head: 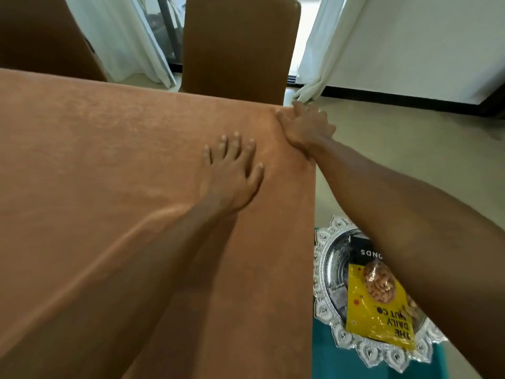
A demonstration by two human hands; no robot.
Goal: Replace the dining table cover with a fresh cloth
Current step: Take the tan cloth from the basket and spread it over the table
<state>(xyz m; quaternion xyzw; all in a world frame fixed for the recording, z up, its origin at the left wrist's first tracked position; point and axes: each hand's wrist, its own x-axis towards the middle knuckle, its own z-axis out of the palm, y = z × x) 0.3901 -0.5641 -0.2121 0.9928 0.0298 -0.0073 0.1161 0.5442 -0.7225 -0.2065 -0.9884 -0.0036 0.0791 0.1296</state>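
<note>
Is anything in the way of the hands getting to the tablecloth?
No, nothing visible. The left hand lies flat on the tablecloth and the right hand grips its far corner. The silver tray sits beside the table, not on it.

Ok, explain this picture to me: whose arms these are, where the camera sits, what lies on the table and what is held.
There is no machine here: these are a person's two bare arms, filmed by one camera worn on the head, looking forward and down. The table is covered by an orange-brown cloth. The left hand lies flat on it with fingers spread. The right hand grips the cloth at the table's far right corner. Beside the table, lower down, a silver tray holds a yellow nut packet. A brown chair stands behind the table.
</note>
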